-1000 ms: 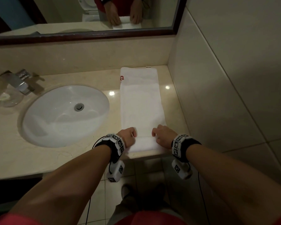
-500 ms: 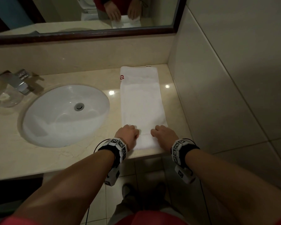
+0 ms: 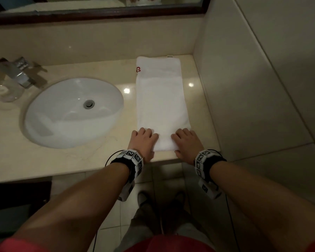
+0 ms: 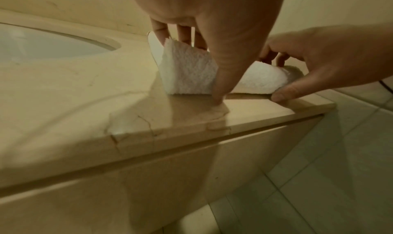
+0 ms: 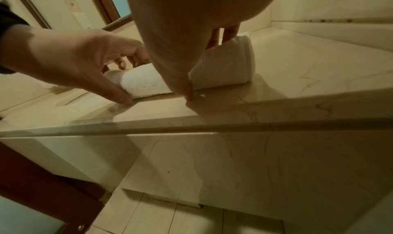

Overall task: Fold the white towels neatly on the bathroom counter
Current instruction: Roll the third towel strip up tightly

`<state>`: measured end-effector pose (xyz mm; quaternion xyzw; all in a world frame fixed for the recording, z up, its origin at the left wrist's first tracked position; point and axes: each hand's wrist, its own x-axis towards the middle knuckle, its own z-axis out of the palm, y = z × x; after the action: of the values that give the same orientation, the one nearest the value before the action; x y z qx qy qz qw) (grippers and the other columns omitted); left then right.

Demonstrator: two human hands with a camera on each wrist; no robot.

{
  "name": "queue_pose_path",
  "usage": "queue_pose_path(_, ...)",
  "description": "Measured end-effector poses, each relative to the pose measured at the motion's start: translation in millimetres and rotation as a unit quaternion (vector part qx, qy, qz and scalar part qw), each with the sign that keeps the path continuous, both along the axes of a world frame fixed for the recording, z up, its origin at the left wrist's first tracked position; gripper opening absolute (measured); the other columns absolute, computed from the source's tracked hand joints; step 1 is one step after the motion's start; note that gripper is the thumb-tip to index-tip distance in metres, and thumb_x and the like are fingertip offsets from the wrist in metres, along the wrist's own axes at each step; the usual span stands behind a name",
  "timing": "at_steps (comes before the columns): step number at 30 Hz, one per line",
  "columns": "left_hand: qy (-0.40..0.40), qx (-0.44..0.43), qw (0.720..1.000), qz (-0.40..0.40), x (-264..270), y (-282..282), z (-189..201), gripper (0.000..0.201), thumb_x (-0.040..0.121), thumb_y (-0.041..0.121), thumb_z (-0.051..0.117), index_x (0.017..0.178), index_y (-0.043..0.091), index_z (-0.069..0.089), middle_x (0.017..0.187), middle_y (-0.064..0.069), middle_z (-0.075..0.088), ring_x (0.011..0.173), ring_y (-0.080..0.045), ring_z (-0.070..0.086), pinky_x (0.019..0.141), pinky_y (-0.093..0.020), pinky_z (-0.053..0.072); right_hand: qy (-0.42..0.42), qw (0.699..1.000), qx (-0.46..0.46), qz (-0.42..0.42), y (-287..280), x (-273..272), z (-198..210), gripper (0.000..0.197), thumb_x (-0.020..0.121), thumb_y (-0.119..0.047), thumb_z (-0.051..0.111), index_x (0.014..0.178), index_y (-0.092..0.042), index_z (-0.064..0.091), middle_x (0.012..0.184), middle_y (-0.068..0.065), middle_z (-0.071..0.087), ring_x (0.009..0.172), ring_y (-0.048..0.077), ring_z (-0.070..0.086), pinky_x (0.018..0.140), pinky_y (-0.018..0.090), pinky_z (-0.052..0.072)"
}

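Both hands farther up towel [image 3: 161, 99], sink [image 3: 73, 113] beside.

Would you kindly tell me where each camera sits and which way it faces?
Head: above, looking down at counter and towel; both forearms, left hand, right hand.
Left wrist: below the left hand, facing along the counter edge; its fingers show.
Right wrist: mirrored, looking leftward; thumb shows.
Shared: both wrist views show the towel's rolled near end and both hands.
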<state>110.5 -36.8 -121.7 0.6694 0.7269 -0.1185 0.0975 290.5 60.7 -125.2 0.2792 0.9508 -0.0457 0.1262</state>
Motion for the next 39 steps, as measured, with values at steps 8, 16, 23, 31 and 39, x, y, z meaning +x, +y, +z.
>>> queue_pose_path(8,-0.031,-0.024,0.999,0.005,3.0,3.6,10.6,0.059,0.078,0.039,0.063,0.133,0.027,0.044,0.128,-0.001,0.048,0.118,-0.025,0.043,0.096,-0.041,0.034,-0.009,1.000,-0.017,-0.012,0.5,-1.3,10.5,0.039,0.071,-0.027,0.066,0.107,-0.017,0.057,0.106,0.005,0.056,0.097,0.027,0.052,0.082,0.040,0.042)
queue_pose_path(16,-0.143,-0.134,0.978,0.065,-0.1,17.8,32.2,0.042,0.078,0.035,0.065,0.118,0.030,0.052,0.115,0.000,0.063,0.107,-0.026,0.060,0.089,-0.037,0.049,-0.061,0.990,-0.121,-0.031,6.7,-1.9,38.9,0.043,0.080,-0.031,0.058,0.121,-0.020,0.055,0.116,0.003,0.055,0.108,0.024,0.051,0.089,0.036,0.040)
queue_pose_path(23,-0.215,-0.156,0.953,0.147,-6.3,24.6,28.4,0.029,0.081,0.022,0.059,0.109,0.025,0.054,0.111,-0.002,0.062,0.094,-0.021,0.057,0.076,-0.026,0.042,-0.058,0.961,-0.242,-0.122,17.4,-4.6,43.0,0.048,0.076,-0.027,0.063,0.123,-0.027,0.056,0.121,0.004,0.063,0.107,0.026,0.060,0.090,0.036,0.051)
queue_pose_path(31,-0.276,-0.174,0.929,0.177,-13.3,34.2,20.5,0.031,0.085,0.013,0.053,0.115,0.015,0.059,0.116,-0.010,0.062,0.099,-0.023,0.055,0.082,-0.028,0.045,-0.037,0.940,-0.297,-0.165,29.5,-9.8,36.6,0.037,0.082,-0.021,0.058,0.116,-0.025,0.047,0.110,0.007,0.060,0.089,0.025,0.060,0.078,0.036,0.054)
queue_pose_path(39,-0.274,-0.150,0.936,0.163,-21.1,41.1,16.2,0.029,0.087,0.014,0.051,0.112,0.014,0.066,0.114,-0.008,0.064,0.103,-0.023,0.058,0.078,-0.026,0.042,-0.040,0.949,-0.271,-0.156,33.5,-22.5,30.6,0.029,0.086,-0.017,0.050,0.114,-0.019,0.044,0.108,0.007,0.055,0.089,0.024,0.055,0.078,0.037,0.048)
